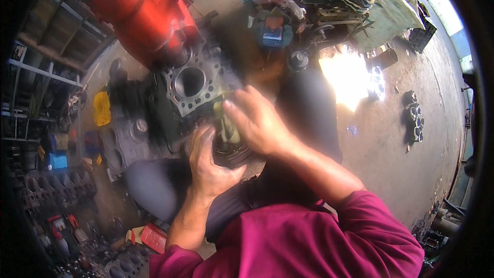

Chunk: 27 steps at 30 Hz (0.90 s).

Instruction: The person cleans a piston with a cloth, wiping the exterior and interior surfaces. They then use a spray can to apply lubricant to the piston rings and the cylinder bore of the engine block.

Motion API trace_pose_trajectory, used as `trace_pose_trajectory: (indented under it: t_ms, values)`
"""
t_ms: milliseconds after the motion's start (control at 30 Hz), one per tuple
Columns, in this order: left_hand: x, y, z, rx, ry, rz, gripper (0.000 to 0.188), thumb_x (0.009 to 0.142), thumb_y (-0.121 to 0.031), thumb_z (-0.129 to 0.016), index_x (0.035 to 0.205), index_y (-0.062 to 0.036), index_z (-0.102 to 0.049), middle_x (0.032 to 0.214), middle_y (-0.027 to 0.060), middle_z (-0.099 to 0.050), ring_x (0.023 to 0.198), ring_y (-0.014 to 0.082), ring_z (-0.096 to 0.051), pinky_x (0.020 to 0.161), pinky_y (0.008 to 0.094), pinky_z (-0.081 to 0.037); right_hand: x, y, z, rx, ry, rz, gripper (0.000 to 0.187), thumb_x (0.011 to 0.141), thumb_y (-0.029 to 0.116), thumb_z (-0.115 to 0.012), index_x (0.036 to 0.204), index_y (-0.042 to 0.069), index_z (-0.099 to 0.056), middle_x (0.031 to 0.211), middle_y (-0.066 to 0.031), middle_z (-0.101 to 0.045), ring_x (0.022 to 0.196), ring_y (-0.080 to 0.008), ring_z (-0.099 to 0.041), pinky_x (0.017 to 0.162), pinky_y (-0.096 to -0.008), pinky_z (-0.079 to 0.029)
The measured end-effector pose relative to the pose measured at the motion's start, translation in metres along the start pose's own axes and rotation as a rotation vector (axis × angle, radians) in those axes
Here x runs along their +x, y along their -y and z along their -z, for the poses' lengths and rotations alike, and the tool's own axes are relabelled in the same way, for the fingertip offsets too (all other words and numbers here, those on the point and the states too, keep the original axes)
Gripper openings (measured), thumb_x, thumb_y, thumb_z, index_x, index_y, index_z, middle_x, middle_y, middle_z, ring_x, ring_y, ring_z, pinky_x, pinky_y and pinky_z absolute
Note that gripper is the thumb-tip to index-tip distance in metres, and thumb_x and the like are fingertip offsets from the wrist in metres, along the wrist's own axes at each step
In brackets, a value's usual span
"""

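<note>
Fingers spread, the left hand [210, 171] is nearside of the engine block [212, 78], while the right hand [260, 123], grip impossible to tell, covers a pale-yellow item [230, 131] that slack fingers could drop.

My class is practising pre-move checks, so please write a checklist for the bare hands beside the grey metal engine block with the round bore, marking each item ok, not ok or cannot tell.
1. Bare left hand, thumb spread from fingers: ok.
2. Bare right hand firmly gripping the pale yellow-green thing: cannot tell, blurred.
3. Round dark bore in the grey metal engine block uncovered: ok.
4. Clear view beneath the right hand: not ok, the hand blocks it.
5. Bulky red metal part apart from both hands: ok.
</note>
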State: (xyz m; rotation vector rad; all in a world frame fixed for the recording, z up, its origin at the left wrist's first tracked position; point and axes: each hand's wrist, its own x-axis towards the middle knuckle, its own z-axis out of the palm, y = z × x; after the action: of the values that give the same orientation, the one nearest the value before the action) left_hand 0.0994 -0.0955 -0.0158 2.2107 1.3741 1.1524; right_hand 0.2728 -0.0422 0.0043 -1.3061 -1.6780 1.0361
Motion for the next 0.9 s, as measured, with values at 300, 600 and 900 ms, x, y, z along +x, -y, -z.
trace_pose_trajectory:
  t_ms: [300, 600, 900]
  values:
    - [0.002, -0.005, 0.006, -0.208, -0.046, 0.020, 0.081, 0.052, -0.009, -0.091, 0.126, -0.0023, -0.058, 0.119, 0.0178, -0.063, 0.107, 0.0362, -0.065, 0.094, 0.0436, -0.053, 0.016, -0.016, 0.005, 0.248, -0.114, -0.093, 0.037, 0.107, 0.034, -0.059, 0.099, -0.003, -0.060, 0.084, -0.0235, -0.064, 0.077, -0.0185, -0.056, 0.074, -0.0420, -0.051]
    - [0.007, -0.004, 0.009, -0.134, -0.069, 0.040, 0.080, 0.055, -0.010, -0.088, 0.127, 0.0011, -0.055, 0.121, 0.0169, -0.062, 0.111, 0.0332, -0.064, 0.103, 0.0445, -0.050, -0.015, 0.005, 0.004, 0.142, -0.222, -0.011, 0.043, 0.097, 0.026, -0.072, 0.128, -0.002, -0.065, 0.108, -0.0267, -0.073, 0.103, -0.0384, -0.074, 0.089, -0.0417, -0.058]
    - [0.007, 0.001, 0.006, -0.014, -0.093, 0.029, 0.074, 0.064, -0.021, -0.091, 0.126, 0.0004, -0.058, 0.120, 0.0192, -0.065, 0.110, 0.0374, -0.065, 0.102, 0.0465, -0.050, -0.061, 0.011, -0.015, -0.275, -0.111, 0.428, 0.055, 0.088, 0.008, -0.068, 0.141, 0.001, -0.059, 0.148, -0.0244, -0.055, 0.142, -0.0406, -0.049, 0.121, -0.0526, -0.036]
